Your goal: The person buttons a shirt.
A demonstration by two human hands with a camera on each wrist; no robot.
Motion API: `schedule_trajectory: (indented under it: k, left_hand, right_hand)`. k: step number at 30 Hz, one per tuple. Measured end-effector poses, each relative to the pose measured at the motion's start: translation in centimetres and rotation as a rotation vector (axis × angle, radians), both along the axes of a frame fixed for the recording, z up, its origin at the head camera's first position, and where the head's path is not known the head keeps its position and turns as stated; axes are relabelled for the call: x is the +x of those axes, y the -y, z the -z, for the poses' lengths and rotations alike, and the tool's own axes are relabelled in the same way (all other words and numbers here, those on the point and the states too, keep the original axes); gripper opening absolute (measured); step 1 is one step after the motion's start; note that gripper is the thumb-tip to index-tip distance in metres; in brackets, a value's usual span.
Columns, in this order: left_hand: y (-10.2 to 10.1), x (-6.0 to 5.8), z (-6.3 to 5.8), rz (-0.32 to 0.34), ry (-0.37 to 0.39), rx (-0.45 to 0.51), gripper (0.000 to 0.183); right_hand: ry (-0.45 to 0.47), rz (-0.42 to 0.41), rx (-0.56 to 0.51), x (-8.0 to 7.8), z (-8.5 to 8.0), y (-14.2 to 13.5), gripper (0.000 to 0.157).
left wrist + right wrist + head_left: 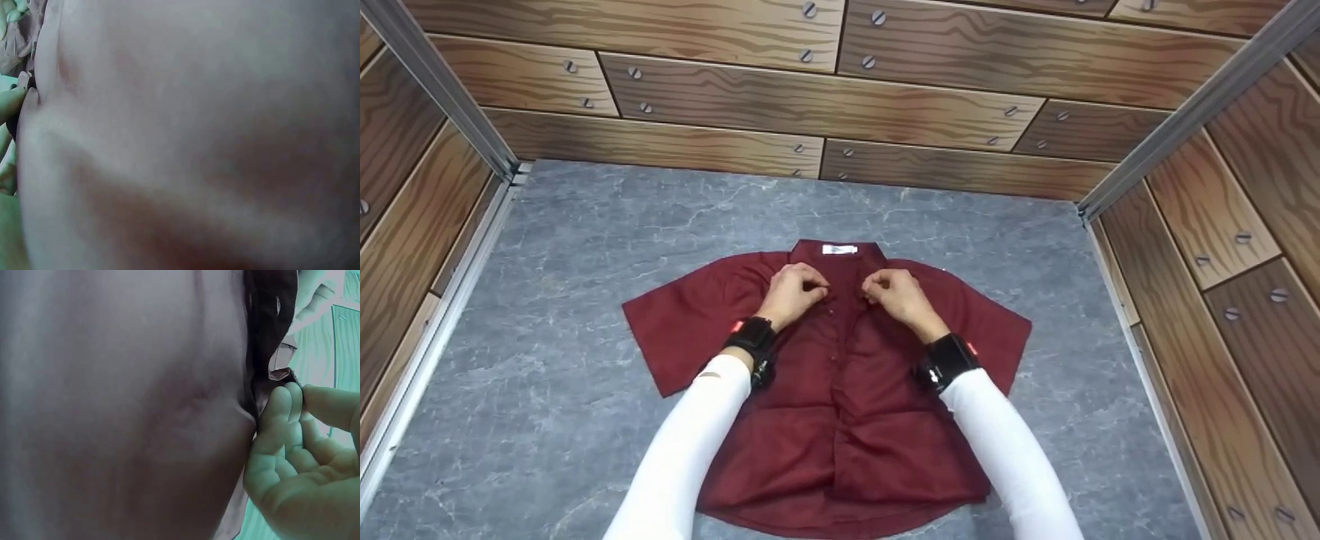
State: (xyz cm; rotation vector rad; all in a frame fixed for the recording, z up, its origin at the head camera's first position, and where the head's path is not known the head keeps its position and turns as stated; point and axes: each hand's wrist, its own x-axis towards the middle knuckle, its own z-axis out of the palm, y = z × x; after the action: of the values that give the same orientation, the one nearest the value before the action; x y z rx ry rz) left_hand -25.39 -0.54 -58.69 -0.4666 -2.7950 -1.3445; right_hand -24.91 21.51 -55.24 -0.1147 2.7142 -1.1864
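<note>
A dark red short-sleeved shirt (802, 450) lies spread front up, its collar at the far end and a white label (840, 250) inside the neck. My left hand (795, 292) pinches the front edge just below the collar on the left side. Opposite it, my right hand (901, 298) pinches the other front edge, and the neck opening lies between them. In the right wrist view, thumb and fingertips hold the placket edge, with a buttonhole (278, 305) above them. Cloth fills most of the left wrist view, leaving only parts of the left fingers (10, 104) visible.
Under the shirt is a grey marbled surface (547, 360). Wood-patterned panels (735, 90) rise at the back and both sides, with metal rails (442, 90) at the corners. A black wrist camera strap (952, 358) sits on each forearm, above white sleeves.
</note>
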Motion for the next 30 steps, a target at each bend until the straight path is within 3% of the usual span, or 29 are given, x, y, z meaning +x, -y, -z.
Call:
schedule_trajectory:
  k: [4, 8, 19, 30]
  left_hand:
    - [-0.4, 0.1, -0.5, -0.049, -0.016, -0.075, 0.012]
    - [-0.8, 0.1, -0.9, -0.055, -0.065, -0.098, 0.011]
    - [-1.3, -0.1, -0.7, -0.077, -0.031, -0.096, 0.007]
    - [-1.7, 0.0, -1.2, -0.094, -0.044, -0.196, 0.008]
  right_hand:
    - [0.029, -0.009, -0.054, 0.0, 0.0, 0.7, 0.012]
    - [0.009, 0.000, -0.068, 0.1, 0.0, 1.3, 0.014]
    - [-0.126, -0.028, 0.002, 0.1, 0.3, 2.6, 0.013]
    - [-0.252, -0.077, 0.157, 0.4, 0.3, 3.2, 0.014]
